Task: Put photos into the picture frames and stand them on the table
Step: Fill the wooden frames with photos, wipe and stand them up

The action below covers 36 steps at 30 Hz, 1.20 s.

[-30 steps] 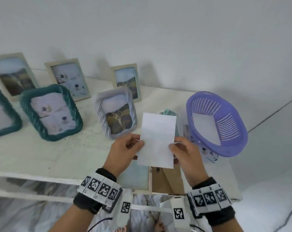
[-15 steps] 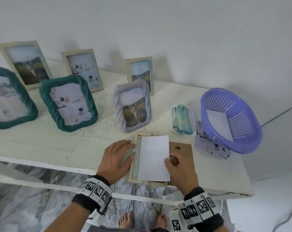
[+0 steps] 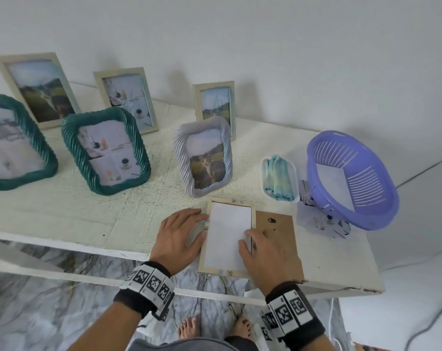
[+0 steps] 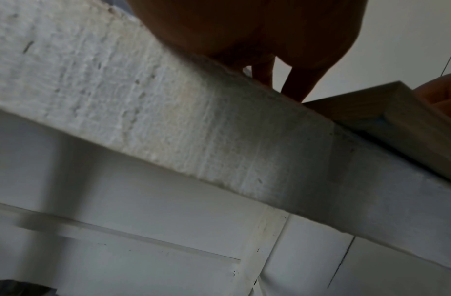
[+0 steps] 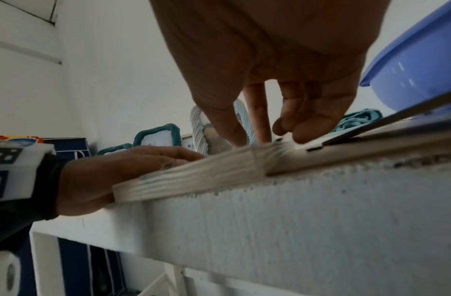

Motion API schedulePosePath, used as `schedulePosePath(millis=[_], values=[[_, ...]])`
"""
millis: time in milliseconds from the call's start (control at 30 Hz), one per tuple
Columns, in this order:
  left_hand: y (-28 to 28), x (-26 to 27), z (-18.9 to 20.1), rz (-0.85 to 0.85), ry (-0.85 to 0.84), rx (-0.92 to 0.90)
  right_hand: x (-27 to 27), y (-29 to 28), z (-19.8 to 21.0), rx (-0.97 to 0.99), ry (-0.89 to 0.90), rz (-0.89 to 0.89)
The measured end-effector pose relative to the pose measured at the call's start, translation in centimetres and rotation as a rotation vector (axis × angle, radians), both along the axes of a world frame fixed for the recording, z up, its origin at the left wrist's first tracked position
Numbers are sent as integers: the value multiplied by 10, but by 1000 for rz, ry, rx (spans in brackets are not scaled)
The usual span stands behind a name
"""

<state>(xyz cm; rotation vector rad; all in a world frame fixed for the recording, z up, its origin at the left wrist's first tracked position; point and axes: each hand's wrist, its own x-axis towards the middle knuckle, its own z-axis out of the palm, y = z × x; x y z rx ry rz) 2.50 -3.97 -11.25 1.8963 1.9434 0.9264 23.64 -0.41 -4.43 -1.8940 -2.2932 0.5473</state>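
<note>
Here, left hand [image 3: 179,236] flat beside frame [image 3: 216,269], right hand [image 3: 263,252] fingertips pressing photo [image 3: 225,236] down.

A: Head view bright, soft even daylight, no glare. Standing frames [image 3: 108,150] throw faint shadows up the wall [image 3: 265,41].

B: Edges?

A: Wide-angle bend, table [image 3: 63,216] edge curves, corners stretch. Photos slightly soft.

B: Left wrist?

A: Dim, grainy. Left hand [image 4: 270,40] is a dark backlit shape, table front shaded and smeared.

B: Right wrist?

A: Brighter. Right hand [image 5: 270,70] close, soft; wooden frame [image 5: 194,176] edge motion-blurred. Basket [image 5: 417,70] out of focus.
</note>
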Motion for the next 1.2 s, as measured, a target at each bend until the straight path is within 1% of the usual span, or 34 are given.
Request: schedulePosePath(millis=[100, 133, 167, 233, 300, 433, 533, 600, 667, 767, 833, 1033, 1200], values=[[0, 0, -1, -2, -3, 5, 14, 3, 7, 127, 16, -59], [0, 0, -2, -1, -1, 7, 21, 4, 7, 164, -18, -80], [0, 0, -2, 1, 0, 9, 27, 5, 7, 172, -89, -103], [0, 0, -3, 3, -1, 14, 40, 5, 2, 107, -240, -118], [0, 0, -3, 4, 3, 18, 50, 2, -1, 46, -271, -120], [0, 0, -4, 6, 11, 25, 62, 0, -6, 36, -148, -109], [0, 0, -4, 2, 12, 22, 72, 4, -4, 40, -19, -122], [0, 0, -4, 1, 14, 13, 80, 7, 2, 76, 59, -160], [0, 0, -4, 3, 8, 15, 82, 8, 8, 148, 90, -171], [1, 1, -2, 7, -8, 28, 68, 5, 19, 252, 112, -104], [1, 2, -2, 12, -13, 30, 51, 0, 21, 271, 106, -44], [0, 1, -2, 16, -11, 22, 2, -5, 19, 104, -13, 21], [1, 1, -3, 15, -30, 22, -13, -7, 10, 112, -22, 50]])
